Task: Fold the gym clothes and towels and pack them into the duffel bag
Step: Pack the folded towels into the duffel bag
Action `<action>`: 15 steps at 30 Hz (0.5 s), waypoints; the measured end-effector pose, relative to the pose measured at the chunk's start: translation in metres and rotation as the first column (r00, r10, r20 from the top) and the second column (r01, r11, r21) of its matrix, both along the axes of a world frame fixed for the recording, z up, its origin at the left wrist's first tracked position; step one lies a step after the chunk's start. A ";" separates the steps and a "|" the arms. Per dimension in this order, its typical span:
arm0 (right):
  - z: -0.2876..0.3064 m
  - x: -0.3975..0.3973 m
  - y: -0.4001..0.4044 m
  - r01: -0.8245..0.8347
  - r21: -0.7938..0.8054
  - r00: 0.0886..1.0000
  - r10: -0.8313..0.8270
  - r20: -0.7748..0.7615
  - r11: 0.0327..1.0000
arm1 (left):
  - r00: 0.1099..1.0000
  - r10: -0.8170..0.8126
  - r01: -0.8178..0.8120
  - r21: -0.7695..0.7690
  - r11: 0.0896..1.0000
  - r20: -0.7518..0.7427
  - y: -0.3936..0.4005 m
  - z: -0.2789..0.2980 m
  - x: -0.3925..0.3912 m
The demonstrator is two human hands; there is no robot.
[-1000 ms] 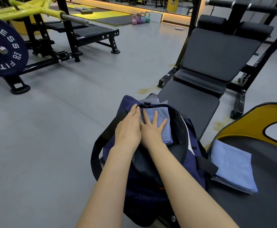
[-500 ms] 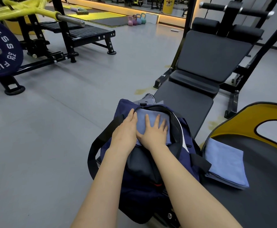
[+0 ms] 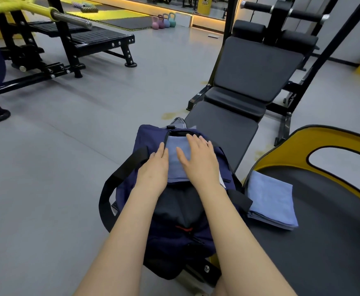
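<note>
A navy bag point(image 3: 147, 137) lies open on the near end of a black bench point(image 3: 224, 129), its mouth filled at the far end by a folded blue towel point(image 3: 178, 161). Both hands lie flat on it with fingers spread, gripping nothing: the left hand point(image 3: 153, 167) on the towel's left edge, the right hand point(image 3: 200, 159) across its right half. Dark clothing point(image 3: 179, 206) sits in the bag nearer the person, partly hidden by the forearms. A black strap point(image 3: 119, 176) loops off the bag's left side. A second towel point(image 3: 271, 199), soft and square-folded, rests on a black padded seat point(image 3: 328, 210) with a yellow rim, just right of the bag.
</note>
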State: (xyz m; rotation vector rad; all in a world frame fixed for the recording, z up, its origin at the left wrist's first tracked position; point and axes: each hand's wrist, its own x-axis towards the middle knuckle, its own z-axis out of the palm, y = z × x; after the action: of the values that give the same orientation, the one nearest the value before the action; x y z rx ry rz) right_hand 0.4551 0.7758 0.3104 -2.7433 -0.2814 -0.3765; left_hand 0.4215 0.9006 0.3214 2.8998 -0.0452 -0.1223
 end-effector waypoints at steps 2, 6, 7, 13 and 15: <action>0.002 -0.004 -0.016 0.040 0.100 0.999 -0.043 0.027 0.994 | 1.000 0.003 -0.003 0.022 1.000 0.001 -0.002 0.000 0.000; 0.000 -0.003 -0.064 0.211 0.267 0.976 -0.218 -0.001 0.940 | 1.000 0.002 -0.002 0.054 0.999 0.002 -0.003 -0.001 -0.001; -0.001 -0.003 -0.077 0.270 0.287 0.962 -0.268 -0.046 0.919 | 1.000 -0.003 0.002 0.061 0.998 0.006 -0.003 -0.002 -0.002; -0.031 0.000 -0.144 0.545 0.255 0.836 -0.493 -0.243 0.798 | 1.000 -0.012 0.011 0.075 0.997 0.009 0.000 -0.007 0.001; -0.044 0.001 -0.157 0.599 0.205 0.791 -0.533 -0.300 0.774 | 1.000 -0.015 0.014 0.073 0.997 0.013 0.000 -0.008 0.002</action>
State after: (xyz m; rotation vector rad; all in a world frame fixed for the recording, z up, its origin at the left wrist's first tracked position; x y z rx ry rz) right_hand 0.4556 0.6186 0.2666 -2.4836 0.6436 -0.2236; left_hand 0.4235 0.9002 0.3133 2.9740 -0.0654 -0.1095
